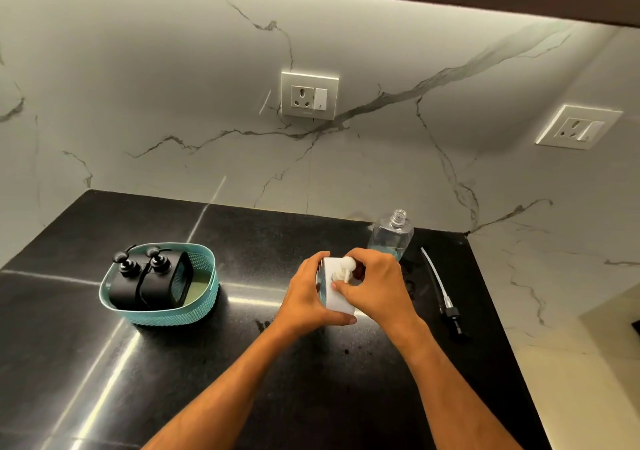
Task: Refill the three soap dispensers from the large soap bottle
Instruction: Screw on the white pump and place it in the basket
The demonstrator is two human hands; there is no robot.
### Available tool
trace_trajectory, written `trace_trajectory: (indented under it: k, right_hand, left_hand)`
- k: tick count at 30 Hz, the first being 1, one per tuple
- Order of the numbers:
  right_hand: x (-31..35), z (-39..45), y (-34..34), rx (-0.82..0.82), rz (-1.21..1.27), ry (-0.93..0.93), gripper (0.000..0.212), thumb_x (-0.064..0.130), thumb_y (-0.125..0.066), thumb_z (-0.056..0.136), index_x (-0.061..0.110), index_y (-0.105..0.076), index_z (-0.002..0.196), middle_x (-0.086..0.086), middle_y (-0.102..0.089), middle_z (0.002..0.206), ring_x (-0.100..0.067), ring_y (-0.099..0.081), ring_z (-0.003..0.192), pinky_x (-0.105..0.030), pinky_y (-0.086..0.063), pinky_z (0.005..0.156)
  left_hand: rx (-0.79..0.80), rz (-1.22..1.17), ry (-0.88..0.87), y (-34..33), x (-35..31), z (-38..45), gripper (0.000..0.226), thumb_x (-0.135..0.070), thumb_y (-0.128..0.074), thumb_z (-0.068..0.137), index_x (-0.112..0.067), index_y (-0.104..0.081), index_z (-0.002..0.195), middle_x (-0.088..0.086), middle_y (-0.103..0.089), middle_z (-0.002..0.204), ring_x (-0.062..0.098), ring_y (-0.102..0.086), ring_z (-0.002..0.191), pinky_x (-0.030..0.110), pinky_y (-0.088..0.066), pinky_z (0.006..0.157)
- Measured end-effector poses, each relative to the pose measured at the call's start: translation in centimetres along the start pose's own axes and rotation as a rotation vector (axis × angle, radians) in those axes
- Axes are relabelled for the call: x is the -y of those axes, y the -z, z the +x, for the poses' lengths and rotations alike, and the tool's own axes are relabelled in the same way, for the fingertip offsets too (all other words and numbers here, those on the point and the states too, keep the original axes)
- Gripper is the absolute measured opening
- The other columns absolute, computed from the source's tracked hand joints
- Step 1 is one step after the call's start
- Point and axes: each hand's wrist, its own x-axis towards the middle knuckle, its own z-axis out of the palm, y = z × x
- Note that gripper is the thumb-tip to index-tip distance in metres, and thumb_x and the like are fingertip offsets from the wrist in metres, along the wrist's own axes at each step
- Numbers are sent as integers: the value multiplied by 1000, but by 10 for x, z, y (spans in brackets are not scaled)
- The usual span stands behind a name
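The white bottle (337,288) stands mid-counter (242,363), clasped between both hands. The left hand (311,297) wraps its side from 9 o'clock, fingers curled over the far edge and thumb lying along the near bottom corner. The right hand (377,287) comes in from 3 o'clock, its fingers bent round the white pump (343,269) on top and thumb tip pressed at the pump's base; whether the pump is screwed home cannot be told. The hands hide most of the bottle. At 1 o'clock, just behind the right hand, stands a clear dispenser (393,236), uncapped, its lower part hidden. At 3 o'clock lies a loose pump with tube (441,294). At 9 o'clock, well apart, a teal basket (166,318) holds two black dispensers (138,287)
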Motion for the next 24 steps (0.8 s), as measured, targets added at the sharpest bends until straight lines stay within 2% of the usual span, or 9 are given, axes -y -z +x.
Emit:
trace_trajectory:
  k: [2, 5, 8, 11, 12, 14, 17, 21, 24]
  right_hand:
    - [-2, -2, -2, -7, 2, -21, 45, 41, -92, 71, 18, -68, 102, 1, -73, 98, -12, -67, 80, -19, -59, 71]
    - [-6, -6, -6, -17, -15, -44, 51, 49, -91, 69, 19, -66, 102, 4, -70, 98, -11, -64, 81, -16, -56, 69]
    - [-8, -9, -5, -16, 23, -52, 59, 38, -94, 69, 18, -66, 117, 4, -68, 109, -10, -63, 90, -15, -56, 75]
    - [-8, -12, -4, -14, 111, -61, 66, 17, -92, 73, 18, -62, 132, 2, -70, 111, -10, -66, 94, -26, -61, 84]
    - [-8, -13, -5, -28, 111, -69, 67, 18, -92, 72, 18, -61, 132, 3, -70, 107, -9, -66, 92, -26, -62, 82]
    - [-8, -14, -6, -52, 86, -85, 72, 30, -95, 68, 18, -61, 131, 4, -69, 105, -9, -64, 89, -19, -59, 79]
    - [-9, -15, -7, -47, 101, -80, 82, 43, -95, 64, 20, -59, 134, 6, -67, 113, -9, -63, 97, -18, -56, 83]
    - [-11, -19, -10, -49, 152, -73, 76, 22, -93, 71, 22, -57, 138, 8, -67, 113, -9, -64, 98, -26, -60, 84]
    - [-12, -21, -9, -63, 136, -104, 73, 27, -95, 69, 23, -59, 133, 8, -67, 107, -9, -64, 94, -21, -59, 80]
  left_hand:
    - [10, 2, 4, -1, 0, -1, 121, -57, -98, 49, -33, -36, 150, -14, -48, 142, 11, -53, 129, 30, -56, 101]
    - [21, -3, 9, -2, 1, -3, 122, -57, -97, 48, -33, -35, 151, -15, -46, 143, 8, -51, 129, 29, -54, 102]
    - [20, -7, 17, -3, 3, -4, 122, -58, -97, 48, -33, -35, 150, -15, -46, 142, 8, -52, 129, 28, -54, 102]
    - [19, -8, 12, -4, 4, -4, 122, -56, -99, 49, -33, -35, 151, -15, -47, 142, 7, -52, 129, 26, -54, 100]
    - [22, -10, 10, -4, 3, -4, 122, -55, -99, 49, -33, -35, 151, -15, -47, 142, 6, -52, 129, 23, -53, 99]
    - [26, -11, 3, -5, 2, -4, 122, -53, -100, 50, -32, -35, 151, -15, -47, 142, 4, -51, 129, 17, -49, 97]
    - [21, -5, -7, -6, 1, -4, 119, -52, -100, 50, -33, -37, 150, -16, -49, 142, 3, -51, 130, 12, -45, 96]
    - [7, -6, -14, -4, 2, -4, 118, -53, -101, 50, -36, -38, 148, -17, -49, 140, 3, -52, 129, 17, -50, 97]
    - [2, -3, -9, -3, 4, -5, 119, -55, -100, 50, -35, -37, 149, -15, -48, 141, 5, -52, 129, 21, -53, 98]
